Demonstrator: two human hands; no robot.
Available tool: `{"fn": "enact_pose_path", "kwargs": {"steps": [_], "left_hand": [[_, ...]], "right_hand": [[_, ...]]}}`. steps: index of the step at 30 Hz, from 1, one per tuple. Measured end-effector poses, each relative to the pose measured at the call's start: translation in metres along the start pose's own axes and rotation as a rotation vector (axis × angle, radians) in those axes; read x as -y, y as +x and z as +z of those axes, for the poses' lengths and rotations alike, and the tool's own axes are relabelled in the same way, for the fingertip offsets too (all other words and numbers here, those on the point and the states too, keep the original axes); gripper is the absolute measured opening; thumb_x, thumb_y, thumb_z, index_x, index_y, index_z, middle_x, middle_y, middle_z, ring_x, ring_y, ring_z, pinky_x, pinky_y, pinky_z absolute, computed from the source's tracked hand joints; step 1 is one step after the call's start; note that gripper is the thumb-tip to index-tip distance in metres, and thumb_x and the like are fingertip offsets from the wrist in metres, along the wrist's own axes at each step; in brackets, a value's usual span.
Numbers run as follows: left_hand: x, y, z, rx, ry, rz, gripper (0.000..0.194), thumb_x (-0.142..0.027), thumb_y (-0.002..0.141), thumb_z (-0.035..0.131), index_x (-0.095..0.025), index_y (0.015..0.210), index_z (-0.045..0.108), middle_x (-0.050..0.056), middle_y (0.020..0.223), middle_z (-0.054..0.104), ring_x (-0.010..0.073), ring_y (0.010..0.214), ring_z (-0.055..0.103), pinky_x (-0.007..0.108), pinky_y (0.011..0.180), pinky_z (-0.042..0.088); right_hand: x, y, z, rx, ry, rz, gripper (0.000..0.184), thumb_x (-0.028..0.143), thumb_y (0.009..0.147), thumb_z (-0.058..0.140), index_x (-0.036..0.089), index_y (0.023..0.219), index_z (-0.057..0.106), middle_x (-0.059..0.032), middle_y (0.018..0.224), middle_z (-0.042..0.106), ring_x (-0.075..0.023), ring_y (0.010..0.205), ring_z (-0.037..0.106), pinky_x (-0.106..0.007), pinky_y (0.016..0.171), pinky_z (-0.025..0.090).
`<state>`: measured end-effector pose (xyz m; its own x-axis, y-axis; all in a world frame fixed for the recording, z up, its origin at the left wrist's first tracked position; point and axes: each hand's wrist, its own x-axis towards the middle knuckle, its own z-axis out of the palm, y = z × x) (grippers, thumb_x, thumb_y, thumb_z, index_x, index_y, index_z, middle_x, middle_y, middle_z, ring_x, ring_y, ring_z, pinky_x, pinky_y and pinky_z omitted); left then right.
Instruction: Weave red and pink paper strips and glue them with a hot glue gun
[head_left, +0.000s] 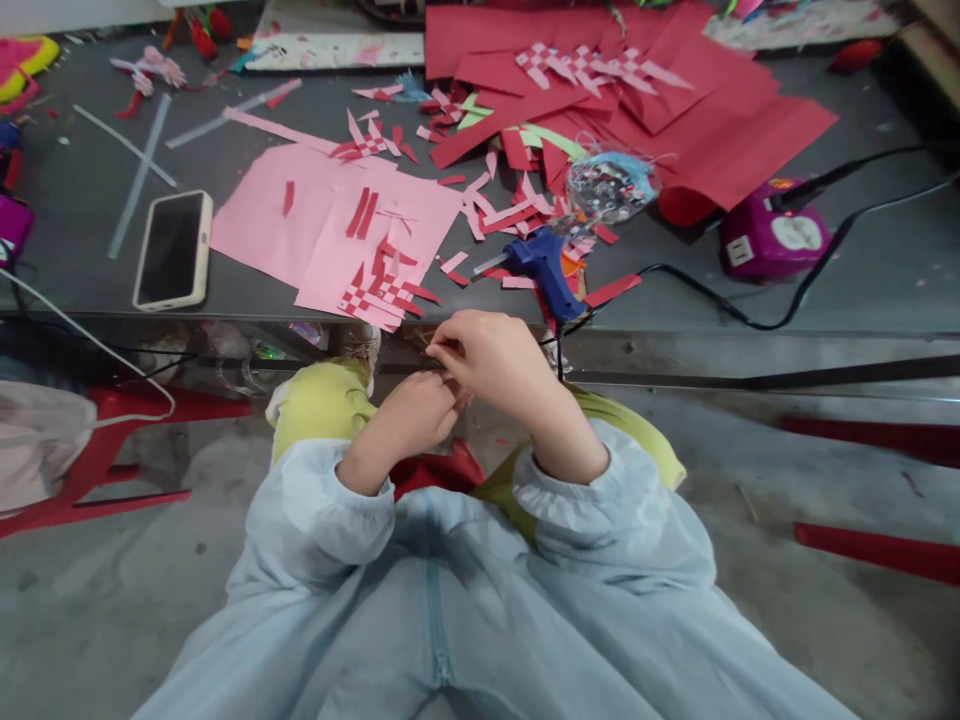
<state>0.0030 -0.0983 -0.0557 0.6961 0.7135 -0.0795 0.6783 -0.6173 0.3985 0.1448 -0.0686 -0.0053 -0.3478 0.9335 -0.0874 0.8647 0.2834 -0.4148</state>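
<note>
My left hand (411, 418) and my right hand (491, 360) meet over my lap, just off the table's front edge. The fingers of both are closed together in a pinch, and whatever lies between them is hidden. Close beyond my right hand lies a blue glue gun (546, 268) with a clear glue stick poking from it. Woven red-and-pink paper pieces (381, 285) rest on pink paper sheets (319, 225) in front of my left hand. Cut paper strips (517, 215) are scattered between these sheets and the glue gun.
A phone (174, 250) lies at the table's left. Red paper sheets (720, 130) cover the back right, near a clear bag of small beads (611, 188). A purple power socket (774, 230) with black cables stands at right. Red stools (112, 440) flank me on the floor.
</note>
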Motion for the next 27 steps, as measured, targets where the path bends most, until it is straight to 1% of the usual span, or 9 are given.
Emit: {"fn": "enact_pose_path", "kwargs": {"steps": [3,5,9,11,13,16,19,24,27], "left_hand": [[0.005,-0.003,0.001,-0.053,-0.063,-0.057,0.027,-0.015,0.098,0.043,-0.010,0.100,0.070,0.016,0.102,0.074,0.0250,0.099,0.070,0.037,0.090,0.056],[0.010,-0.006,0.002,-0.136,-0.194,-0.139,0.027,-0.012,0.096,0.043,-0.012,0.099,0.070,0.013,0.100,0.073,0.0226,0.097,0.069,0.035,0.088,0.055],[0.018,-0.010,0.004,-0.340,-0.690,-0.334,0.028,-0.011,0.087,0.048,-0.015,0.103,0.071,0.008,0.099,0.074,0.0179,0.093,0.069,0.032,0.089,0.053],[0.021,-0.009,0.004,-0.379,-0.949,-0.399,0.023,-0.019,0.087,0.053,-0.014,0.098,0.072,0.008,0.096,0.076,0.0166,0.089,0.070,0.030,0.085,0.054],[0.022,-0.007,0.003,-0.410,-1.119,-0.442,0.021,-0.027,0.085,0.058,-0.013,0.093,0.072,0.008,0.092,0.077,0.0160,0.083,0.070,0.028,0.080,0.054],[0.022,-0.004,0.001,-0.504,-1.225,-0.466,0.024,-0.033,0.079,0.065,-0.013,0.089,0.072,0.007,0.085,0.077,0.0144,0.077,0.068,0.027,0.075,0.053],[0.020,-0.001,0.000,-0.573,-1.283,-0.455,0.023,-0.034,0.075,0.069,-0.014,0.086,0.072,0.004,0.079,0.075,0.0127,0.073,0.067,0.026,0.072,0.052],[0.019,0.001,-0.001,-0.607,-1.353,-0.464,0.022,-0.031,0.073,0.071,-0.014,0.087,0.074,0.005,0.080,0.077,0.0119,0.072,0.067,0.024,0.071,0.052],[0.020,0.002,0.000,-0.641,-1.428,-0.488,0.023,-0.030,0.069,0.074,-0.015,0.086,0.075,0.005,0.079,0.077,0.0127,0.072,0.068,0.025,0.069,0.052]], "right_hand": [[-0.005,-0.004,-0.004,0.013,0.026,-0.011,0.019,0.023,0.091,0.060,0.017,0.089,0.078,-0.0079,0.093,0.077,-0.0206,0.084,0.066,-0.030,0.068,0.035],[-0.010,-0.010,-0.007,0.026,0.048,-0.023,0.018,0.021,0.088,0.061,0.017,0.085,0.078,-0.0069,0.088,0.077,-0.0196,0.080,0.066,-0.030,0.067,0.034],[-0.018,-0.019,-0.007,0.072,0.096,-0.037,0.017,0.023,0.087,0.063,0.017,0.083,0.078,-0.0053,0.082,0.076,-0.0178,0.074,0.064,-0.029,0.066,0.034],[-0.021,-0.021,-0.004,0.084,0.117,-0.037,0.017,0.023,0.088,0.063,0.016,0.084,0.078,-0.0054,0.082,0.076,-0.0174,0.074,0.063,-0.029,0.066,0.035],[-0.023,-0.021,-0.001,0.080,0.132,-0.042,0.017,0.024,0.088,0.063,0.016,0.085,0.078,-0.0057,0.083,0.076,-0.0173,0.074,0.063,-0.029,0.066,0.035],[-0.025,-0.021,0.000,0.068,0.157,-0.062,0.016,0.023,0.088,0.064,0.016,0.085,0.078,-0.0055,0.081,0.075,-0.0164,0.072,0.061,-0.029,0.066,0.034],[-0.026,-0.022,-0.003,0.041,0.223,-0.087,0.014,0.021,0.087,0.065,0.015,0.082,0.077,-0.0048,0.078,0.073,-0.0148,0.070,0.060,-0.028,0.066,0.036],[-0.032,-0.029,-0.015,-0.030,0.417,-0.169,0.013,0.020,0.087,0.066,0.015,0.078,0.073,-0.0028,0.073,0.067,-0.0113,0.065,0.056,-0.025,0.063,0.038],[-0.039,-0.033,-0.022,-0.032,0.541,-0.238,0.015,0.022,0.088,0.065,0.015,0.075,0.072,-0.0029,0.075,0.066,-0.0104,0.066,0.057,-0.024,0.062,0.041]]}}
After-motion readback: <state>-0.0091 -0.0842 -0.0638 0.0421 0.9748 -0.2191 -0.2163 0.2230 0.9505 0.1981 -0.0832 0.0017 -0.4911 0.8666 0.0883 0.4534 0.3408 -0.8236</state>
